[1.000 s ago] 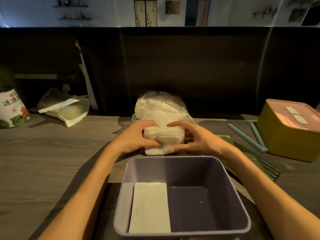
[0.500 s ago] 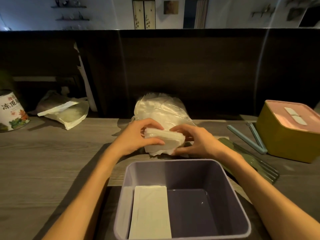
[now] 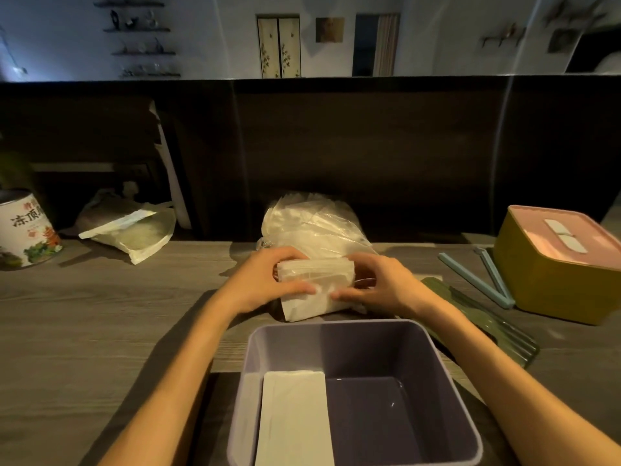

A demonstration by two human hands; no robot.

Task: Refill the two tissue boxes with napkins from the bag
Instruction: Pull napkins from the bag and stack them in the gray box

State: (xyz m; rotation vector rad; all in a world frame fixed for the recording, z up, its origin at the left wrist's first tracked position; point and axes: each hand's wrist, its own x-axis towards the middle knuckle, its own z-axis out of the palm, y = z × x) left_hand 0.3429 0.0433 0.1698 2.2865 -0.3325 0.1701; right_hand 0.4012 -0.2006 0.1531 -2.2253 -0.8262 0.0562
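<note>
A single head-worn camera looks forward and down, close over the wooden table (image 3: 100, 331).

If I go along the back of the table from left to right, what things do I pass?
Printed tin can → flat paper packet → clear bag of napkins → blue clips → yellow tissue box with pink lid.

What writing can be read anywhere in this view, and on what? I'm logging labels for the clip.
"冻顶" in dark characters on the white tin can at the table's far left; a third character is cut off by the can's curve.
Small red characters above them on the same can: too small to read.
Nothing readable on the napkin bag, the purple tissue box, the yellow tissue box or the wall pictures.
</note>
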